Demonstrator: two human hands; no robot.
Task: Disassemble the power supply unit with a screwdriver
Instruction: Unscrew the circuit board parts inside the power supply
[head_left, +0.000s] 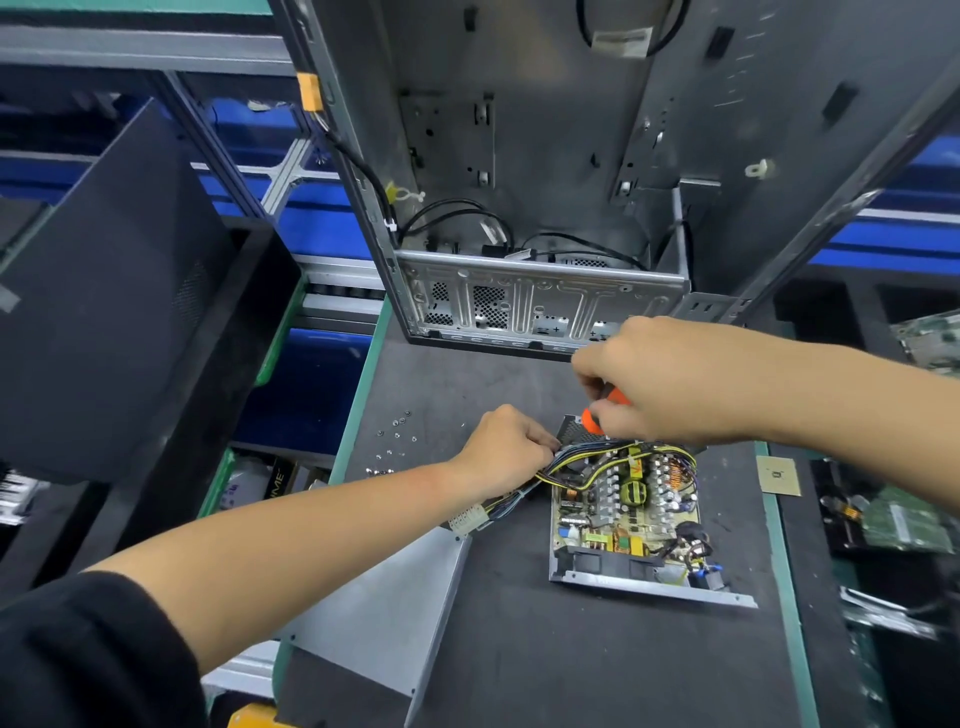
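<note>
The opened power supply unit (623, 514) lies on the dark mat with its circuit board, coils and capacitors exposed. My left hand (506, 449) grips the bundle of yellow, black and blue cables (582, 460) at the unit's far left corner. My right hand (670, 379) holds an orange-handled screwdriver (597, 415) upright over the unit's far edge; its tip is hidden behind the cables and my fingers. A white connector (467, 517) at the end of the cable bundle lies left of the unit.
The unit's removed grey metal cover (384, 618) lies near my left forearm. Several loose screws (397, 434) are scattered on the mat to the left. An empty computer case (540, 218) stands just behind. Circuit boards (904, 525) and a small chip (776, 475) sit at right.
</note>
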